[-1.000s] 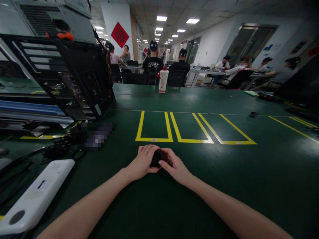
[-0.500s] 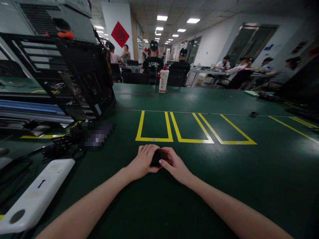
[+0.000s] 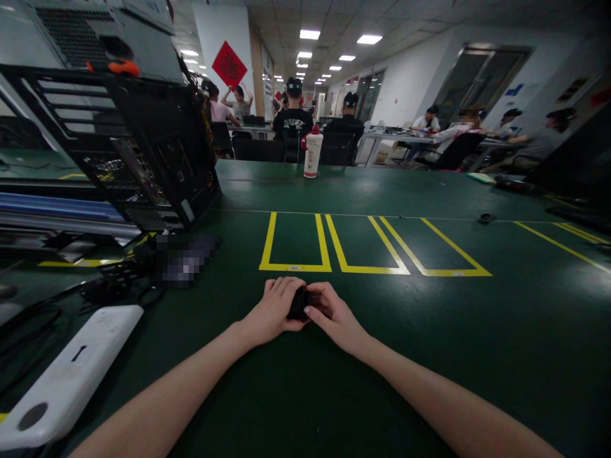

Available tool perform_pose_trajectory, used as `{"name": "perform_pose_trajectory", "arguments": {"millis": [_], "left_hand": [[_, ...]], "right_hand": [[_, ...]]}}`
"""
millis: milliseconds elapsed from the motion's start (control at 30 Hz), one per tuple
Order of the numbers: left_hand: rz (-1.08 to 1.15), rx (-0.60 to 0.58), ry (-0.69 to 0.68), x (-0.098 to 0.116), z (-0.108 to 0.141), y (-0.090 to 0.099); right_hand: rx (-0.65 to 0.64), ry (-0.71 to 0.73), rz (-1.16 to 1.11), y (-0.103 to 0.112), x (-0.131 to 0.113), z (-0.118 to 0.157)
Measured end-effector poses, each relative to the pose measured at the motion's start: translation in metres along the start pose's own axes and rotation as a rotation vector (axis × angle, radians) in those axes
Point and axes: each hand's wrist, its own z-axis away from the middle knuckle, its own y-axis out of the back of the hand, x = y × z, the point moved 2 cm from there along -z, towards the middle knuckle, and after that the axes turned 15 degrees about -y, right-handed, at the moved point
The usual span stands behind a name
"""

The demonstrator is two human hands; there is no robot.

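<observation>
A small black block-like object [image 3: 298, 304] is between my hands, just in front of the yellow-taped frames on the green table [image 3: 305, 394]. My left hand [image 3: 273, 310] curls around it, fingers over the far side and thumb along the near side. From the right, my right hand [image 3: 338, 318] grips its edge between thumb and fingers. Both hands partly cover the object, so its exact kind cannot be made out.
Yellow tape outlines [image 3: 296, 268] lie beyond my hands. A white bottle [image 3: 312, 152] with a red lid stands farther back. On the left are an open computer case [image 3: 157, 152], black cables [image 3: 109, 280] and a white elongated device [image 3: 71, 375]. Several people sit at tables behind.
My hands and the black object stay almost exactly where they were. In the background, a seated person at the left has raised their arms.
</observation>
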Motion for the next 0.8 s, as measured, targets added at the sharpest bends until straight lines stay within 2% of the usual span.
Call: {"name": "perform_pose_trajectory", "arguments": {"millis": [133,400,533,700,733,800], "left_hand": [[0.003,-0.006,-0.006,0.003,-0.001,0.004],[-0.010,-0.010,-0.006,0.002,-0.001,0.002],[-0.003,-0.001,-0.006,-0.001,0.000,-0.001],[-0.036,0.045,-0.004,-0.006,0.001,-0.007],[-0.038,0.044,-0.007,-0.006,0.001,-0.008],[-0.045,0.044,-0.012,-0.007,0.001,-0.008]], "right_hand": [[-0.010,-0.008,0.029,0.000,0.002,-0.001],[-0.059,0.069,0.031,0.000,-0.007,0.003],[0.009,0.019,-0.042,0.003,-0.001,0.000],[0.226,-0.033,-0.141,0.013,0.005,-0.004],[0.221,-0.048,-0.147,0.013,0.005,-0.004],[0.131,-0.074,-0.135,0.009,0.002,-0.004]]}}
